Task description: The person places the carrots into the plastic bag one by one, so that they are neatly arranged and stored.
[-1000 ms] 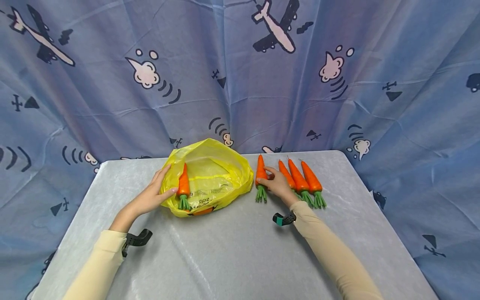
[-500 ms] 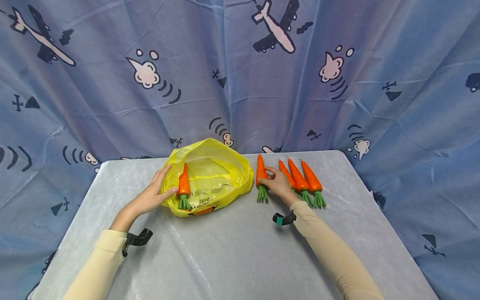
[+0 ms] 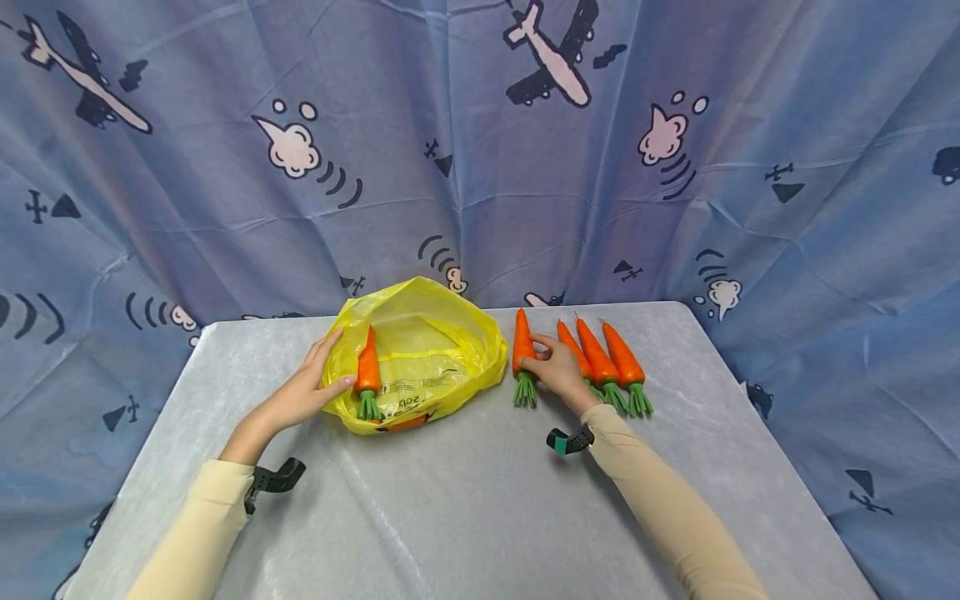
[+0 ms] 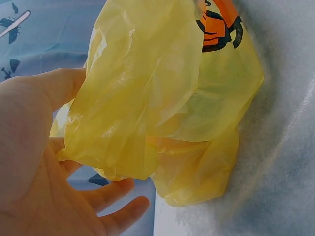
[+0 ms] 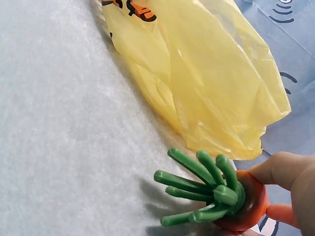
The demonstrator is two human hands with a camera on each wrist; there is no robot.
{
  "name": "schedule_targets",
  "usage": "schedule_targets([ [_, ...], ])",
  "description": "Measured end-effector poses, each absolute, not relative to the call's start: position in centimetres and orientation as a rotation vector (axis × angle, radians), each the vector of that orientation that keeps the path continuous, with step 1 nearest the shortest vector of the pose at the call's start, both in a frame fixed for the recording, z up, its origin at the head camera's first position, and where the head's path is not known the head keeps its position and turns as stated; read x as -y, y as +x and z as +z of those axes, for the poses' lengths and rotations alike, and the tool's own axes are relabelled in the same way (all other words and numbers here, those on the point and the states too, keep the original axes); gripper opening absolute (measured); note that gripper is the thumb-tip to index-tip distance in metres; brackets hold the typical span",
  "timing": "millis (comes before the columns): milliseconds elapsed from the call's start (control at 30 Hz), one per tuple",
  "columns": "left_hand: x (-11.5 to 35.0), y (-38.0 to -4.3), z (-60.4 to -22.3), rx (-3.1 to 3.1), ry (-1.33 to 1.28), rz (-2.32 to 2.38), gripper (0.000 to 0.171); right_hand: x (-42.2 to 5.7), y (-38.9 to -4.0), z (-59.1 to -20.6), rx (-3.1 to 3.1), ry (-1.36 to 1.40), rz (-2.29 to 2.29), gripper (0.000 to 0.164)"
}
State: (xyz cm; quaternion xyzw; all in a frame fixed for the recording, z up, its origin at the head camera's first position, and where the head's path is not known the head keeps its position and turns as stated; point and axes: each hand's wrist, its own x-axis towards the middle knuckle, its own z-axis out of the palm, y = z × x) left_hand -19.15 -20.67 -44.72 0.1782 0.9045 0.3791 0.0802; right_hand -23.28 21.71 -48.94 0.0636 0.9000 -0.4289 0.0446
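A yellow plastic bag (image 3: pixel 435 379) lies with its mouth spread toward me, one orange carrot (image 3: pixel 367 367) inside at its left. My left hand (image 3: pixel 300 392) rests against the bag's left edge with fairly straight, spread fingers; in the left wrist view the tips of the thumb and forefinger disappear behind the yellow film (image 4: pixel 133 98). To the right of the bag, my right hand (image 3: pixel 557 367) pinches another carrot (image 3: pixel 522 342) between thumb and fingers. Its green stalks (image 5: pixel 206 187) point toward me. Whether this carrot touches the table cannot be told.
Several more carrots (image 3: pixel 600 358) lie side by side just right of my right hand, partly hidden by it. The light grey table (image 3: pixel 450 517) ends at a blue curtain (image 3: pixel 480 183) printed with planes. A black band sits on each wrist.
My right hand and its carrot have barely shifted, a few pixels to the right. The left hand and the bag look the same.
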Motion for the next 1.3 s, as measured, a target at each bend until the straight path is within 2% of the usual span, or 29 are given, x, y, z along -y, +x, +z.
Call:
schedule_targets([
  [1300,20.5,-19.2,-44.6,-2.697,0.548,1.152,0.082,-22.3,-22.3,-44.8,-2.684,0.178,-1.369,0.063],
])
